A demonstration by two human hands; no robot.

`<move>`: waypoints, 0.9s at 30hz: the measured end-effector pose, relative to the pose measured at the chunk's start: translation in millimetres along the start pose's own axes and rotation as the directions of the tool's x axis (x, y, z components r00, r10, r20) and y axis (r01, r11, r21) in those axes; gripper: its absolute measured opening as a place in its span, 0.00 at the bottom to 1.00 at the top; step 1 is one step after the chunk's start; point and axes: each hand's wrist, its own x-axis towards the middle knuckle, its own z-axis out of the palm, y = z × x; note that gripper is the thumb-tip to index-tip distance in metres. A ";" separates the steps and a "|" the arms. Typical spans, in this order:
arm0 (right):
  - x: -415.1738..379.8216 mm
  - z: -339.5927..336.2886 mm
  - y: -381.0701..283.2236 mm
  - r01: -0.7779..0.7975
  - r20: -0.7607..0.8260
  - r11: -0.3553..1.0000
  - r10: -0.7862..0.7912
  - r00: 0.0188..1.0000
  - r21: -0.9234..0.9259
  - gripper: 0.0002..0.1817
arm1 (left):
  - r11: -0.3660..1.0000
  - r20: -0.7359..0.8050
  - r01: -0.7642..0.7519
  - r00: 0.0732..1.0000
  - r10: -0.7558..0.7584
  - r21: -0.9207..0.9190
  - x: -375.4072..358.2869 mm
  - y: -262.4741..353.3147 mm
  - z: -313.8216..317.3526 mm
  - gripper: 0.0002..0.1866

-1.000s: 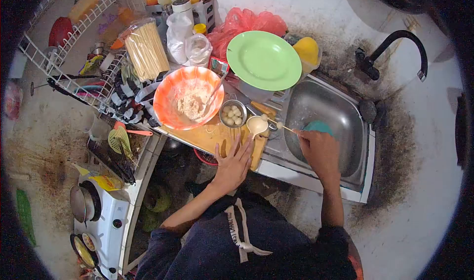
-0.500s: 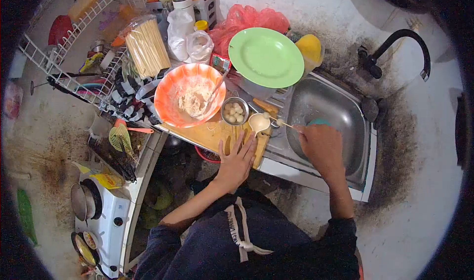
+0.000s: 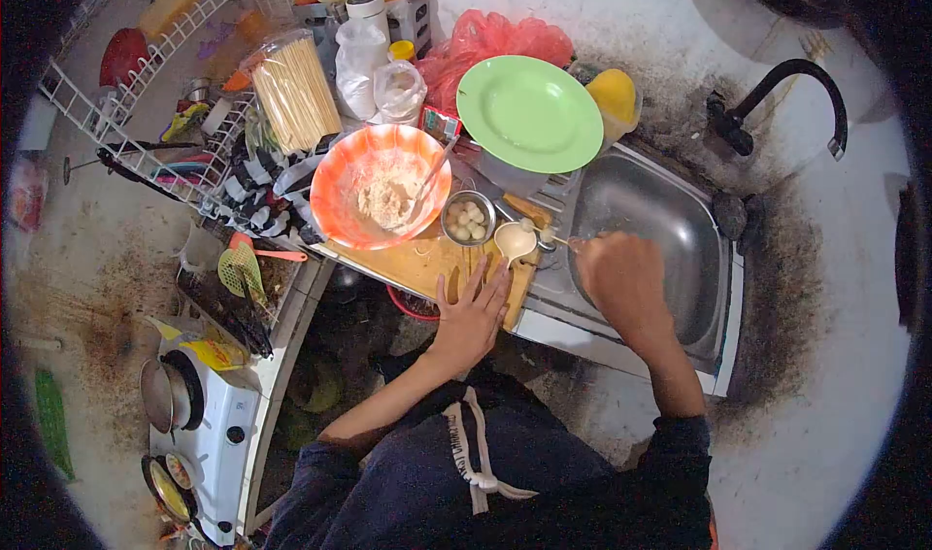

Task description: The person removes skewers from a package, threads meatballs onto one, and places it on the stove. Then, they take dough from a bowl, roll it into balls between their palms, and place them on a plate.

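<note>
Stove (image 3: 218, 443) sits at lower left, a pan (image 3: 158, 395) on it. Above it lies a green slotted ladle (image 3: 240, 273), and higher up hangs a white wire rack (image 3: 146, 94). A clear pack of sticks (image 3: 296, 94) leans over crumpled black-and-white cloth (image 3: 257, 186).

Next comes an orange and white bowl (image 3: 330, 196) with pale dough (image 3: 388, 200) inside and a spoon (image 3: 435, 176) slanting out over its right side. It rests partly on a wooden board (image 3: 388, 259).

The left hand (image 3: 471, 322) lies palm down at the board's near edge, fingers extended and slightly spread, gripping nothing that shows. Its fingertips are just below a small cup of pale liquid (image 3: 515, 242); whether they touch it, I cannot tell. Just left of that cup, a metal bowl (image 3: 468, 218) holds pale round balls (image 3: 469, 222).

Behind them is a green plate (image 3: 530, 113), with a red plastic bag (image 3: 505, 50) at its upper left.

The right hand (image 3: 621, 283) pinches a thin skewer (image 3: 563, 240), fingers closed on its right end. Pale balls on its other end lie over or beside the small cup's right rim. The hand is above the left part of the steel sink (image 3: 675, 220); a black tap (image 3: 791, 69) curves at far right.
</note>
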 end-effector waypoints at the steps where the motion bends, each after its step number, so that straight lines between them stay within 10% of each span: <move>1: 0.0 -3.1 -1.0 0.001 0.004 1.000 -0.001 1.000 -0.008 0.05 | 1.000 0.005 0.000 1.000 0.000 0.000 0.0 0.4 -0.8 0.27; 20: 7.3 27.0 9.1 0.154 -0.309 0.987 -0.130 0.942 0.053 0.04 | 1.000 0.013 0.011 1.000 -0.011 -0.002 -0.6 1.1 1.5 0.26; 27: 10.6 30.5 13.0 0.057 -0.062 0.998 -0.059 0.996 -0.030 0.08 | 0.998 0.002 0.005 1.000 -0.005 -0.057 -1.0 0.6 0.4 0.26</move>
